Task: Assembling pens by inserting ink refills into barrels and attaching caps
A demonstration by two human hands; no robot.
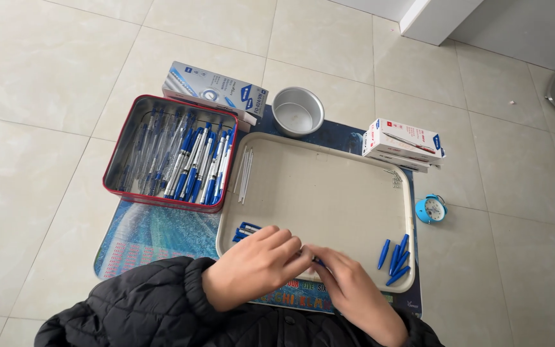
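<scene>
My left hand (255, 265) and my right hand (349, 286) meet at the near edge of a beige tray (329, 193). Their fingertips pinch a small blue pen part between them, mostly hidden. Several blue pen pieces (245, 230) lie just beyond my left hand. A small group of blue caps (394, 258) rests to the right of my right hand. Thin white refills (245, 175) lie at the tray's far left. Small metal springs (395, 178) sit at its right edge.
A red-rimmed tin (137, 106) full of blue pens stands left of the tray. Behind it lies a grey pen box (214, 90). A metal bowl (297, 112), stacked white boxes (403, 144) and a small blue alarm clock (430, 209) sit nearby on a mat (155, 234) and tiled floor.
</scene>
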